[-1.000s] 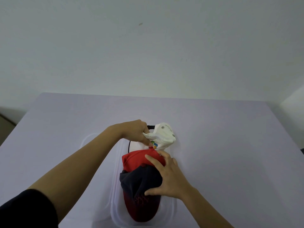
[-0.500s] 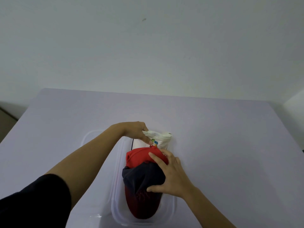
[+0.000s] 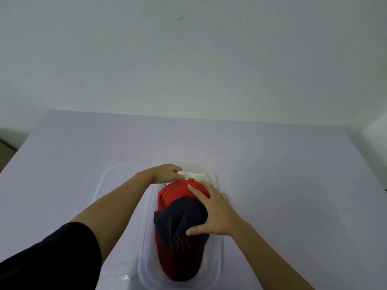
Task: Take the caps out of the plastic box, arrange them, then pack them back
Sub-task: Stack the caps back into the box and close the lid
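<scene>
A clear plastic box [image 3: 217, 254] stands on the table in front of me, filled with stacked caps. A dark navy cap with a red brim [image 3: 180, 243] lies nearest me, a red cap [image 3: 176, 193] behind it, and a white cap [image 3: 196, 177] at the far end. My left hand [image 3: 165, 173] grips the crumpled white cap and presses it down into the box. My right hand [image 3: 211, 210] lies flat, fingers spread, on top of the red and navy caps, pushing on them without gripping.
The box's clear lid [image 3: 117, 197] lies flat on the lilac table [image 3: 293, 185] just left of the box, under my left forearm. A pale wall rises behind the table's far edge. A white object [image 3: 377, 126] shows at the far right.
My left hand has pushed the white cap down from above the rim into the far end of the box. My right hand stayed pressing on the red and navy caps.
</scene>
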Motion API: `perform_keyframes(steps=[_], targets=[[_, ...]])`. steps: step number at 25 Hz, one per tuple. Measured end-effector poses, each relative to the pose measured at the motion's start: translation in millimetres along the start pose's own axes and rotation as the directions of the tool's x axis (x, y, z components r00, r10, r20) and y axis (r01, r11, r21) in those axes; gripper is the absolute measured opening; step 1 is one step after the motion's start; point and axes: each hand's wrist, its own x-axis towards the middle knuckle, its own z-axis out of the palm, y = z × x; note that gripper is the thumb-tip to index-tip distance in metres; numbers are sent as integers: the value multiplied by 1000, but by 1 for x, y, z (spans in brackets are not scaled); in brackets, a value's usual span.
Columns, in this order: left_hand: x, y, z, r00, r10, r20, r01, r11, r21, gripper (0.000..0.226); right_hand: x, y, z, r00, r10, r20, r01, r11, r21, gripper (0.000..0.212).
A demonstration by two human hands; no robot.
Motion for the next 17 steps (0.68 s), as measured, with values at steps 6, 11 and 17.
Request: perform_keyframes(steps=[6, 11, 17], targets=[[7, -7, 8, 988, 50, -145, -20, 979, 204, 26, 20, 11, -5, 996, 22, 88, -20, 1000, -20, 118], [-26, 11, 29, 863, -100, -494, 7, 982, -187, 47, 14, 9, 4, 999, 18, 38, -28, 962, 271, 121], [-91, 35, 98, 629, -426, -651, -132, 766, -629, 46, 5, -27, 52, 890, 276, -364, -26, 827, 562, 74]])
